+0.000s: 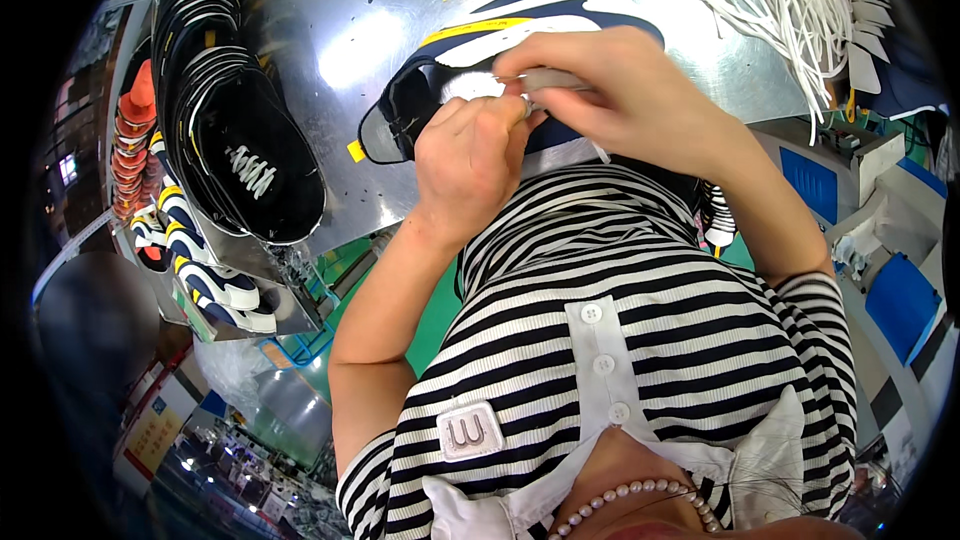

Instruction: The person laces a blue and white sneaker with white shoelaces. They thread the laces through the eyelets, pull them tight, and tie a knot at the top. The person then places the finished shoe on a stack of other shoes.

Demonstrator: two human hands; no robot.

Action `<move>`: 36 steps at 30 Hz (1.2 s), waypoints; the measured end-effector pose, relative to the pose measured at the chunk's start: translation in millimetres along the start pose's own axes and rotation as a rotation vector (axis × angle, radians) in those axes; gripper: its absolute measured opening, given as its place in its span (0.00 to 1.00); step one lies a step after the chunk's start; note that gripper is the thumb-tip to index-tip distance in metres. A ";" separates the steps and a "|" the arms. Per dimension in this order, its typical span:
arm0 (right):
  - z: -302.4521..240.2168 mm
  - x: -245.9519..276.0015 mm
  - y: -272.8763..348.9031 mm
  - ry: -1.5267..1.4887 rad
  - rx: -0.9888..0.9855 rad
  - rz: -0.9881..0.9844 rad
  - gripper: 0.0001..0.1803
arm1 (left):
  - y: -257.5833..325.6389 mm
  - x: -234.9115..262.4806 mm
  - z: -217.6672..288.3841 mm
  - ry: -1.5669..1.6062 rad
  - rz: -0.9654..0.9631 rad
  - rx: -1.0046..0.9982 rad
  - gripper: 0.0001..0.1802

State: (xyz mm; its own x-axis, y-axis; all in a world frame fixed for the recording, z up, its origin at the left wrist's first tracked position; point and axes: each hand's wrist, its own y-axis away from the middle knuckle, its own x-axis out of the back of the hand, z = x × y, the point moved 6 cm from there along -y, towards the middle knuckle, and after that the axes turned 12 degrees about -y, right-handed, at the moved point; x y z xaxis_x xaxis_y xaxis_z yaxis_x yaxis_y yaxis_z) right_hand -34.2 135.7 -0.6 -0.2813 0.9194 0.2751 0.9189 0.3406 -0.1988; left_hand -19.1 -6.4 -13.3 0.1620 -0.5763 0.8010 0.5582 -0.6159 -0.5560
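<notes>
A navy, white and yellow shoe upper (pixel 480 40) lies on its side on the metal table, with its dark collar opening toward the left. My left hand (pixel 468 155) is closed in a pinch over the front edge of the upper, at a white lace. Against it, my right hand (pixel 625 85) pinches a pale strip that looks like a shoelace (pixel 560 78). The fingertips of both hands meet over the upper's middle. A short white end hangs below the right hand. The fingers hide the eyelets and much of the lace.
A large bundle of white shoelaces (pixel 760 0) spreads over the far right of the metal table (pixel 350 0). Nested black uppers (pixel 235 140) stand along the left edge. Beyond them are more navy-yellow uppers (pixel 210 285) and a red-orange stack (pixel 135 140). Blue panels (pixel 900 305) stand at right.
</notes>
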 end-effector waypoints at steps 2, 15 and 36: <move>18.1 -9.0 -7.8 0.197 -0.107 -0.137 0.10 | 1.8 5.4 1.2 -0.016 0.033 -0.055 0.19; -7.8 100.0 -13.3 -0.373 0.129 0.497 0.08 | -1.2 3.7 -7.8 0.071 -0.161 0.058 0.17; 30.9 -1.1 -9.0 -0.374 -0.161 0.298 0.15 | 4.2 -6.0 -40.8 0.273 0.014 0.805 0.16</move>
State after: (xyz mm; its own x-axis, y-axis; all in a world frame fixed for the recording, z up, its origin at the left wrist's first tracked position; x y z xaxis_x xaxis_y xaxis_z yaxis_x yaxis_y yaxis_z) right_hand -50.7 137.7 -28.2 -0.0528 0.9897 -0.1333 0.9971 0.0449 -0.0617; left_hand -51.0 -27.5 -29.5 0.0290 -0.7542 0.6559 0.9832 -0.0969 -0.1549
